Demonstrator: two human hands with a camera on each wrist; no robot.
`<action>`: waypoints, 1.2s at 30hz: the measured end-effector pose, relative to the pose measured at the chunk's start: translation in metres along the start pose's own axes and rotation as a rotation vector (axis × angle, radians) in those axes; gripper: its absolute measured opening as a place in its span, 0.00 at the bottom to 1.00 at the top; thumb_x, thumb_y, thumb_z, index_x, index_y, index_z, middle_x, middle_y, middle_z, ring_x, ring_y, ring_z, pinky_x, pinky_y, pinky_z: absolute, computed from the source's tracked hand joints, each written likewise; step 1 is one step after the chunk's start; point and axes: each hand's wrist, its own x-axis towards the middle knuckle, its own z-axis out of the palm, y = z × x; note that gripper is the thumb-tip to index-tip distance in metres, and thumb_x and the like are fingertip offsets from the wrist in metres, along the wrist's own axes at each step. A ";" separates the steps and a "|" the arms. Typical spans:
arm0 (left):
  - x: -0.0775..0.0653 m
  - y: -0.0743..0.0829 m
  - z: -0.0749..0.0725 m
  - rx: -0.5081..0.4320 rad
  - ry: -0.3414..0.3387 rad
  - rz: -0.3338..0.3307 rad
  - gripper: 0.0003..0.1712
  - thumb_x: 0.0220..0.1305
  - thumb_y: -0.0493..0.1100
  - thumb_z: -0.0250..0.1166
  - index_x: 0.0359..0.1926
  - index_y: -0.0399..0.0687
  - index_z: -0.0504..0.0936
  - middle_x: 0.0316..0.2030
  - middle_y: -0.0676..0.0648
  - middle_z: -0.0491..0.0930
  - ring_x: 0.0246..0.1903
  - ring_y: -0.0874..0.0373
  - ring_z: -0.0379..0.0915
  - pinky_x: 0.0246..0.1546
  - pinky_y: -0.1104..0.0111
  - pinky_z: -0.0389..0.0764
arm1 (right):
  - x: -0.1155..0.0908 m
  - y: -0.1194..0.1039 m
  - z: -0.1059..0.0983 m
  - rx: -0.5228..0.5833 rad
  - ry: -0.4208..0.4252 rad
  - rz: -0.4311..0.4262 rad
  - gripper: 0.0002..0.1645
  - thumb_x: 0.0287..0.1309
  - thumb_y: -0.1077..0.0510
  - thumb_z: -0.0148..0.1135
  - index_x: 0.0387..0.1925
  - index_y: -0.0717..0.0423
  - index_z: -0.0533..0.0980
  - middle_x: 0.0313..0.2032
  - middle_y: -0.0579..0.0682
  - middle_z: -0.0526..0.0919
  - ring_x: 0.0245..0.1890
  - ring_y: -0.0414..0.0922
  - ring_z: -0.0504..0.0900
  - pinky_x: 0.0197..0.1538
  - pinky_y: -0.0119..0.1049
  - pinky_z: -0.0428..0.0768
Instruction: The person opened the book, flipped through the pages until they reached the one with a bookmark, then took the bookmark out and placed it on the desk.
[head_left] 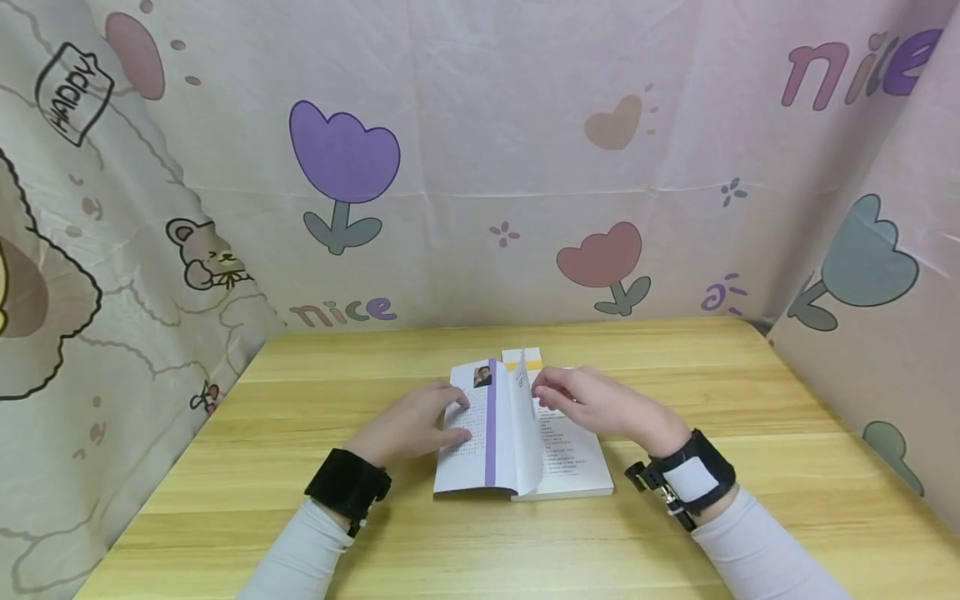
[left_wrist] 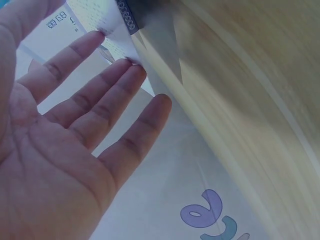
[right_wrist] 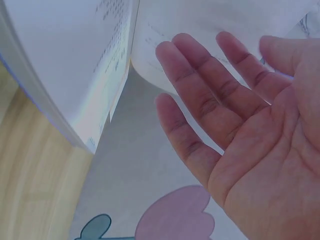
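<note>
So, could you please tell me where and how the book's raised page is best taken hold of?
Probably best at its free edge, from the right, with a light pinch: the raised page is a thin, curved sheet standing up from the open book, and the right hand is on that side.

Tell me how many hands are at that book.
2: the left hand rests on the left side of the open book; the right hand is beside its raised page. No others show.
</note>
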 end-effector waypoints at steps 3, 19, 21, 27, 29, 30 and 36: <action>0.000 -0.001 -0.002 0.000 0.022 0.008 0.24 0.56 0.57 0.69 0.49 0.49 0.81 0.46 0.50 0.76 0.40 0.57 0.70 0.47 0.66 0.75 | 0.002 -0.003 0.005 -0.034 0.001 -0.015 0.11 0.71 0.55 0.50 0.48 0.53 0.77 0.37 0.45 0.82 0.34 0.37 0.77 0.38 0.33 0.78; 0.000 -0.006 -0.018 -0.020 0.248 0.060 0.09 0.57 0.52 0.69 0.38 0.58 0.82 0.46 0.57 0.75 0.45 0.62 0.72 0.47 0.68 0.75 | 0.005 -0.013 0.019 0.000 -0.042 -0.036 0.11 0.68 0.54 0.56 0.48 0.51 0.76 0.44 0.39 0.79 0.44 0.34 0.77 0.49 0.36 0.78; 0.002 -0.006 -0.020 -0.013 0.311 0.107 0.09 0.59 0.51 0.68 0.38 0.56 0.82 0.44 0.57 0.77 0.43 0.63 0.73 0.46 0.68 0.76 | 0.006 -0.014 0.020 -0.003 -0.043 -0.041 0.12 0.68 0.54 0.56 0.50 0.51 0.76 0.45 0.40 0.78 0.45 0.34 0.76 0.50 0.37 0.77; 0.004 -0.002 -0.026 0.006 0.464 0.202 0.09 0.61 0.46 0.66 0.41 0.51 0.84 0.42 0.55 0.79 0.41 0.62 0.75 0.42 0.68 0.77 | 0.007 -0.019 0.024 -0.031 -0.040 -0.059 0.14 0.67 0.52 0.56 0.52 0.50 0.75 0.48 0.40 0.77 0.48 0.37 0.76 0.50 0.37 0.77; 0.005 -0.001 -0.027 0.004 0.490 0.214 0.09 0.61 0.45 0.66 0.41 0.50 0.84 0.41 0.55 0.79 0.40 0.62 0.75 0.40 0.68 0.78 | 0.007 -0.020 0.026 -0.038 -0.034 -0.071 0.14 0.68 0.53 0.56 0.52 0.50 0.75 0.47 0.41 0.77 0.47 0.37 0.75 0.49 0.35 0.77; 0.005 -0.001 -0.027 0.000 0.498 0.217 0.09 0.61 0.45 0.66 0.42 0.50 0.84 0.41 0.54 0.79 0.40 0.62 0.75 0.39 0.68 0.78 | 0.007 -0.021 0.026 -0.045 -0.030 -0.077 0.13 0.68 0.53 0.56 0.52 0.49 0.75 0.47 0.41 0.77 0.46 0.36 0.75 0.48 0.34 0.77; 0.006 0.006 -0.027 -0.018 0.495 0.248 0.11 0.62 0.45 0.65 0.44 0.48 0.83 0.42 0.54 0.79 0.40 0.63 0.74 0.40 0.69 0.77 | 0.007 -0.027 0.030 -0.075 -0.012 -0.157 0.14 0.67 0.57 0.57 0.52 0.52 0.76 0.48 0.43 0.77 0.41 0.34 0.73 0.44 0.29 0.75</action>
